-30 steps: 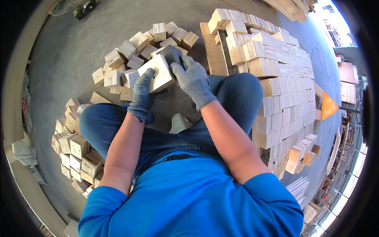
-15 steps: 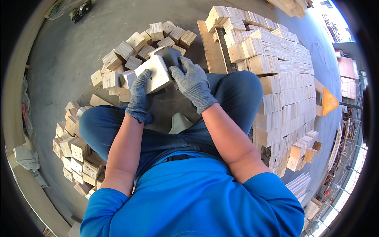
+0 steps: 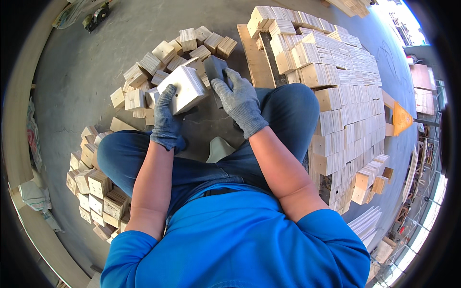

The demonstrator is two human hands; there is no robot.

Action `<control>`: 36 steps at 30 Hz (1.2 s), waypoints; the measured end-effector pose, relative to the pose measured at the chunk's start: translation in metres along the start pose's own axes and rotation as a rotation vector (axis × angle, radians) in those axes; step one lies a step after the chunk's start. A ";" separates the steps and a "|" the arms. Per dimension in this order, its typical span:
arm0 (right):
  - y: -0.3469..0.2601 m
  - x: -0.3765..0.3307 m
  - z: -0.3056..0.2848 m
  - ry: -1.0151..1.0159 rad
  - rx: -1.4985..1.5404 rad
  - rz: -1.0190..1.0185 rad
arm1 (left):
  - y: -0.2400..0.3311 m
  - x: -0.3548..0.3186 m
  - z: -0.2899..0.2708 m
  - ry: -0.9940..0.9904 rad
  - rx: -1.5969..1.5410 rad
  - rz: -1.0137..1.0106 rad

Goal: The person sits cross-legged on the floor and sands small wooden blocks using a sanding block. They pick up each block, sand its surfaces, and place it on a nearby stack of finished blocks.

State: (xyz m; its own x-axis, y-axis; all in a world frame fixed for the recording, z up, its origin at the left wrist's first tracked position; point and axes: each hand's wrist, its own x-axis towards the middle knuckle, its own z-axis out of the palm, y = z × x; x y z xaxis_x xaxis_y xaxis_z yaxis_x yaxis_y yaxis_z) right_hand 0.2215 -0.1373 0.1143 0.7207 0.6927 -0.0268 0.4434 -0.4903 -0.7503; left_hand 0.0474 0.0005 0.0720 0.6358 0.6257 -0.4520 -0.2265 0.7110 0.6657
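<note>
Since the earlier frame, the pale wooden block (image 3: 181,90) shifts left and turns, showing more of its layered side; the dark block (image 3: 216,68) now sits a bit farther right, a gap opening between the two. Left hand (image 3: 164,115) moves left with the wood.

Risks, my read: wooden block could slip or twist, since only the left hand supports it and the thumb lies flat on the face. Dark block could skid off an edge if the right hand (image 3: 239,102) presses at an angle. A dropped piece could knock the loose blocks (image 3: 135,100) just beyond, as they lie unevenly heaped on the floor (image 3: 81,81).

Hands, both gloved: left is partly closed on the wooden block's near-left side, thumb on the broad face, fingers mostly hidden behind, so can't really tell how firm the grip is. Right is curled round the dark block, thumb on the near side, fingers over the right; not touching the wood, as far as this angle shows. Wooden block is held above the floor, beyond the knees, left of the stacked blocks (image 3: 348,103).
</note>
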 end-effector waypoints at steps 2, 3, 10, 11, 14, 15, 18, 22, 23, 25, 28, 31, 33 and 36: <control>-0.006 -0.003 -0.003 -0.017 0.033 -0.014 | 0.000 -0.001 0.000 0.017 0.022 0.015; -0.011 -0.005 -0.004 -0.039 0.048 -0.019 | 0.000 -0.001 -0.001 0.020 0.010 0.018; -0.012 0.005 0.001 -0.200 0.005 0.085 | -0.004 0.002 -0.011 -0.007 0.026 -0.043; -0.008 0.011 -0.001 -0.233 0.002 0.142 | -0.003 0.001 -0.008 -0.010 0.019 -0.033; 0.028 0.013 0.013 -0.084 0.106 0.122 | -0.004 0.001 -0.003 -0.031 0.002 -0.028; 0.035 0.014 0.014 -0.037 0.129 0.115 | -0.003 0.003 -0.003 -0.013 -0.004 -0.040; 0.000 0.005 -0.005 -0.072 0.210 -0.018 | -0.002 0.007 -0.005 0.040 -0.007 -0.065; -0.024 -0.012 -0.004 -0.134 0.204 -0.134 | -0.006 0.009 -0.007 0.015 -0.066 -0.052; -0.022 -0.015 0.002 -0.131 0.162 -0.167 | -0.008 0.010 -0.008 -0.003 -0.064 -0.053; -0.018 -0.011 0.004 -0.129 0.127 -0.155 | -0.008 0.011 -0.009 -0.037 -0.061 -0.058; -0.015 0.016 0.002 -0.120 0.141 -0.127 | -0.010 0.001 -0.009 -0.101 -0.005 -0.127; 0.000 0.050 0.004 -0.148 0.037 0.045 | -0.009 -0.004 -0.002 -0.107 0.022 -0.147; 0.010 0.048 0.000 -0.115 0.160 0.087 | -0.009 -0.001 -0.003 -0.092 0.022 -0.109; -0.003 0.024 -0.015 -0.088 0.222 -0.015 | -0.002 0.001 0.000 -0.032 0.014 -0.132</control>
State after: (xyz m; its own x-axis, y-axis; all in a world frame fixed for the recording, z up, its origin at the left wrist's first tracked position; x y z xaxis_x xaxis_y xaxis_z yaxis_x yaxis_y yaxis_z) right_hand 0.2453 -0.1274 0.1260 0.6612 0.7474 -0.0651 0.3183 -0.3580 -0.8778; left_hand 0.0489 -0.0005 0.0702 0.6827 0.5162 -0.5172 -0.1289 0.7818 0.6101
